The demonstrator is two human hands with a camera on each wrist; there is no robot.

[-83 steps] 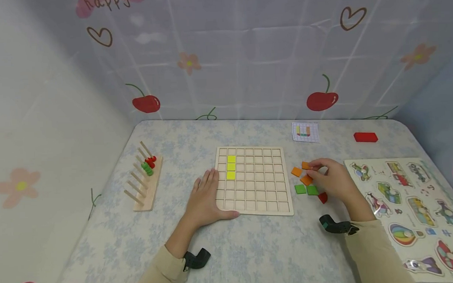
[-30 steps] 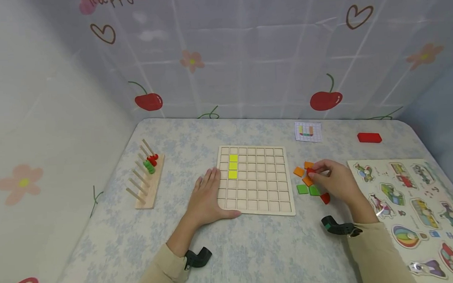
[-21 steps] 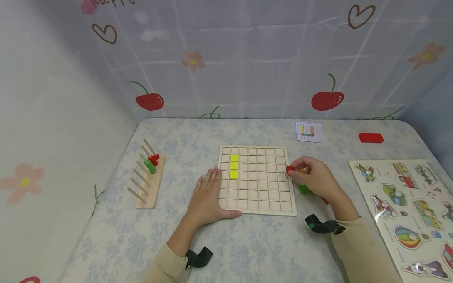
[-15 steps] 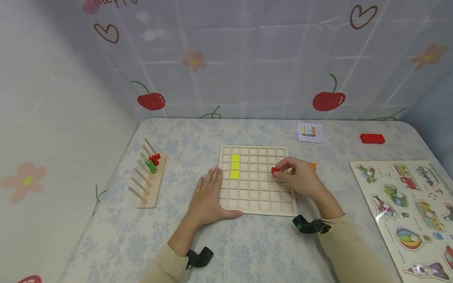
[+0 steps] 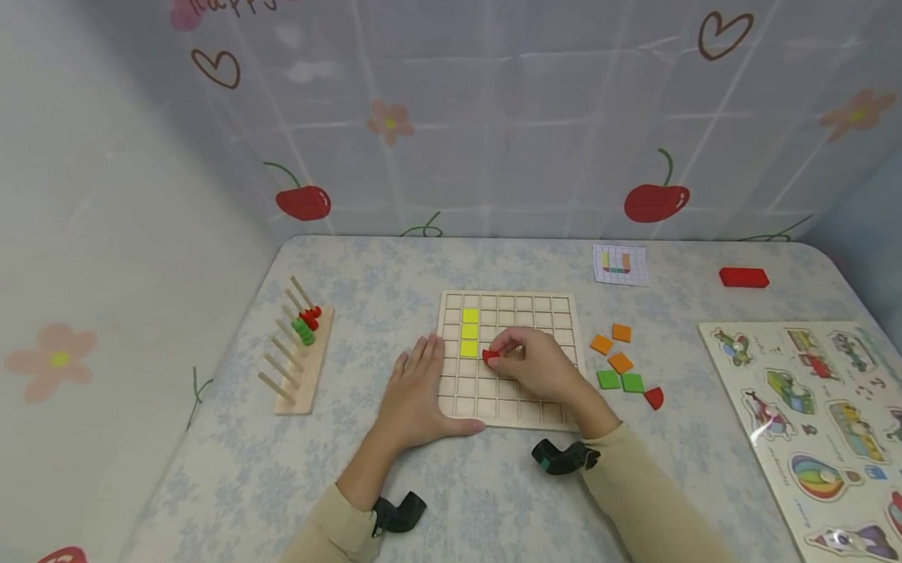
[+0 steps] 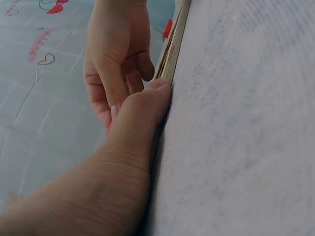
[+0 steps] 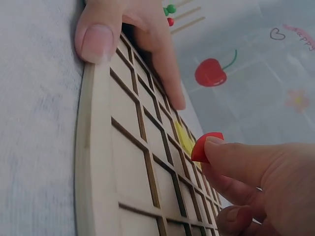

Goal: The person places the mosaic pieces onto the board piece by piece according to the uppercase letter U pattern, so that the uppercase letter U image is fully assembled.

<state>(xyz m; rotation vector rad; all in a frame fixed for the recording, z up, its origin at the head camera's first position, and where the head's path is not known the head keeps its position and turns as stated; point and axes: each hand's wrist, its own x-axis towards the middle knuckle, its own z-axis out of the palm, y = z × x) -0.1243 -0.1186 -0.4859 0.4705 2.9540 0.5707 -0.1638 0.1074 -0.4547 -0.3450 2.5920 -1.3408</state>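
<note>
My right hand pinches a red quarter-circle tile between thumb and fingertips, held over a wooden grid board. In the right wrist view the tile is tilted and apart from the grid. Three yellow square tiles sit in a column of cells at the board's left. My left hand rests with straight fingers along the board's left edge, its thumb on the near edge. Right of the board lie three orange tiles, two green tiles and another red quarter-circle tile.
A wooden peg stand with green and red beads stands at the left. A small printed pattern card lies behind the loose tiles. A red block is at the back right, and a picture puzzle board lies at the right.
My right hand picked up a red quarter-circle tile from the loose pile and carried it left over the board, close to the yellow column. My left hand stayed at the board's edge.
</note>
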